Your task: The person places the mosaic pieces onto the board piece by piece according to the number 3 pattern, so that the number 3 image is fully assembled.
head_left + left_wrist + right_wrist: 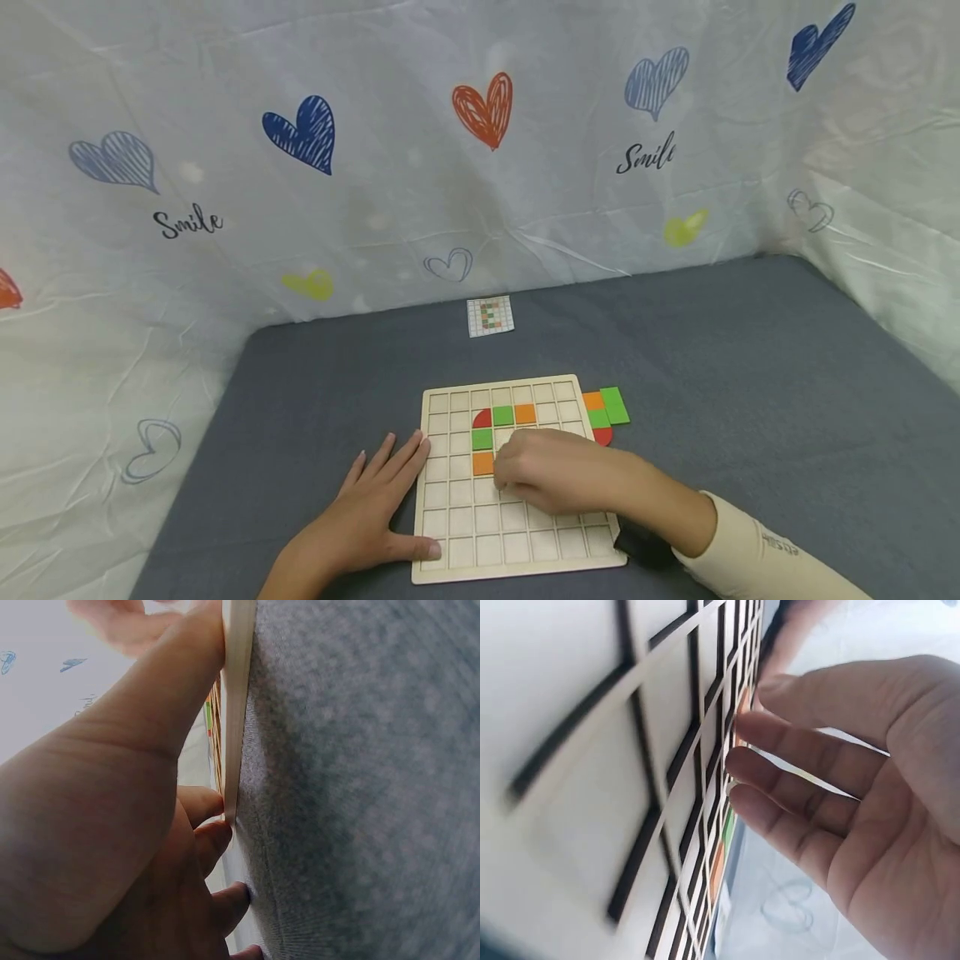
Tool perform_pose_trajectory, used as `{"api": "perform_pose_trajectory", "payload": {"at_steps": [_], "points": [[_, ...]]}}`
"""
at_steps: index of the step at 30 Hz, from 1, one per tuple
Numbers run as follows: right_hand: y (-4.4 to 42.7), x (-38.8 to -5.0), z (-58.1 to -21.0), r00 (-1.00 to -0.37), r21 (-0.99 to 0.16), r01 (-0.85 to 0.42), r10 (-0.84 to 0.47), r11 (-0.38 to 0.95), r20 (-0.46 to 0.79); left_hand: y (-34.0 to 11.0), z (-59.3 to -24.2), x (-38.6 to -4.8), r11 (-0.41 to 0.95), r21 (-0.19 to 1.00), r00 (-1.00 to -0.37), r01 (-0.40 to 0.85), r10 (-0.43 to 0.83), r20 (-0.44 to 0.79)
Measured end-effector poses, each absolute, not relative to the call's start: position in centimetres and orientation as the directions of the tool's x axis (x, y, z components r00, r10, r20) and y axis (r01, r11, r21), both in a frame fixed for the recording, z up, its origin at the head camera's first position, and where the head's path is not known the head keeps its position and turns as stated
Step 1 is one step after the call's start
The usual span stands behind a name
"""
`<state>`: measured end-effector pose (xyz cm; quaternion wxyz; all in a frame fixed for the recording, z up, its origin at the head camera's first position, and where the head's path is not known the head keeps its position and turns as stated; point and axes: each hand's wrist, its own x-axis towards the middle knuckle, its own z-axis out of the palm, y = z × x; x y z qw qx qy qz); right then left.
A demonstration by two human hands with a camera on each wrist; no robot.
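A pale wooden grid board (456, 521) lies on the dark table. Set in its cells are a red quarter-round tile (482, 418), a green tile (502, 415) and an orange tile (525, 413) in one row. Below the red one sit another green tile (482, 439) and another orange tile (483, 463). My left hand (367, 508) rests at the board's left edge, fingers spread, thumb on the near corner. Over the board, my right hand (551, 471) has its fingertips beside the lower orange tile. The right wrist view shows its fingers (761, 769) loosely bent, with no piece visible between them.
Past the board's right edge lie loose tiles: orange (593, 401), green (615, 406) and red (602, 436), among others. A small printed card (491, 317) with a coloured grid pattern lies farther back. A white curtain (375, 167) with hearts hangs behind the table.
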<state>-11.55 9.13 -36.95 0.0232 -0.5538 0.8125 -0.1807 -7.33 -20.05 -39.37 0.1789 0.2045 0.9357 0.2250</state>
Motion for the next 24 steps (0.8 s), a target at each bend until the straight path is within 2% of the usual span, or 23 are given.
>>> {"api": "perform_pose_trajectory", "payload": {"at_steps": [3, 6, 9, 17, 21, 24], "points": [[10.5, -11.6, -37.0, -0.379, -0.343, -0.891, -0.902, 0.296, 0.206, -20.1, -39.3, -7.3, 0.812, 0.501, -0.850, 0.300, 0.466, -0.245], [12.1, -12.0, -37.1, -0.402, -0.352, -0.885, -0.881, 0.304, 0.251, -20.2, -39.3, -7.3, 0.808, 0.506, -0.850, 0.300, 0.468, -0.243], [13.9, -12.6, -37.2, -0.451, -0.328, -0.874, -0.848, 0.357, 0.278, -20.2, -39.3, -7.3, 0.804, 0.509, -0.846, 0.307, 0.476, -0.241], [19.3, -13.7, -37.1, -0.643, -0.333, -0.760, -0.724, 0.559, 0.251, -20.1, -39.4, -7.3, 0.803, 0.509, -0.844, 0.311, 0.479, -0.241], [21.2, -13.9, -37.0, -0.711, -0.311, -0.700, -0.672, 0.643, 0.208, -20.1, -39.3, -7.3, 0.809, 0.503, -0.848, 0.305, 0.471, -0.243], [22.0, -14.1, -37.1, -0.736, -0.313, -0.672, -0.653, 0.672, 0.178, -20.1, -39.2, -7.3, 0.810, 0.500, -0.849, 0.307, 0.471, -0.241]]}}
